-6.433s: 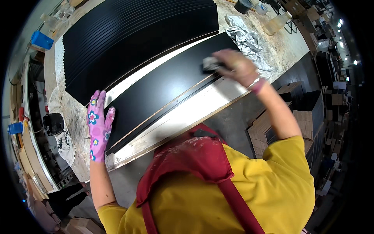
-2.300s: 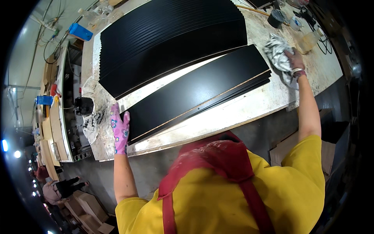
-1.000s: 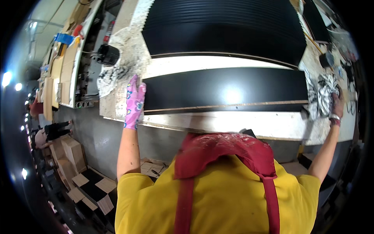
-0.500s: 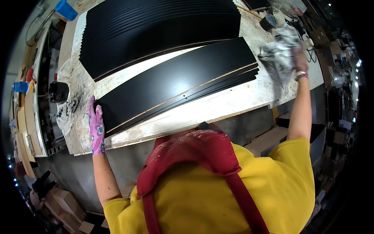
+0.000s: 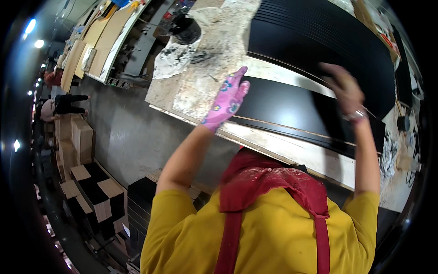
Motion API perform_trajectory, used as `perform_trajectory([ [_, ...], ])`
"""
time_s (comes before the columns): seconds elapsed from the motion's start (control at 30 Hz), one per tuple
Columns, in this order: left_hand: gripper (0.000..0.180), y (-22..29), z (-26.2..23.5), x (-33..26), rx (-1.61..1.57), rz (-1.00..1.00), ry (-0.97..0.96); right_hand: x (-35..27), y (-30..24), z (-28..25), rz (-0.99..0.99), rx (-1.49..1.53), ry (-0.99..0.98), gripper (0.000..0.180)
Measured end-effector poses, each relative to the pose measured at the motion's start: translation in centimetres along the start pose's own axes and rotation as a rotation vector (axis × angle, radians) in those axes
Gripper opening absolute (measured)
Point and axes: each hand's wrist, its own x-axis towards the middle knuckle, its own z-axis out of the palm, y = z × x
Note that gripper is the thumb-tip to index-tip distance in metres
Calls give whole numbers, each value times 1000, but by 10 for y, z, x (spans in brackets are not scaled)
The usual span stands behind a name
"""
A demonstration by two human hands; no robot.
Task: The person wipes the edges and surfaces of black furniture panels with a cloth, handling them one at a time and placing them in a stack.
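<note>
2 hands on a long glossy black panel (image 5: 292,107)
Left hand (image 5: 226,99) (pink flowered glove), fingers together, lies flat on its near end on the speckled workbench (image 5: 200,77); bare right hand (image 5: 345,89) is blurred, grip unclear

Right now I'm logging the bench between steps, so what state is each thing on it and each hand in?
Left hand: in a pink flowered glove, flat on the end of the black panel.
Right hand: bare, blurred, over the panel; grip unclear.
Black panel: lying flat on the workbench.
Stack of black panels: lying flat behind it.
Black pot: upright on a stained cloth.
</note>
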Motion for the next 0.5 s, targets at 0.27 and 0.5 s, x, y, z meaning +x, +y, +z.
perform_trajectory([
  [0.27, 52, -55, 36, 14, -610, -25, -8, 211, -155, 238, -482, -103, -157, 47],
  [0.5, 42, -33, -5, 19, -495, 83, -187, 230, -154, 247, -402, -228, -218, 32],
])
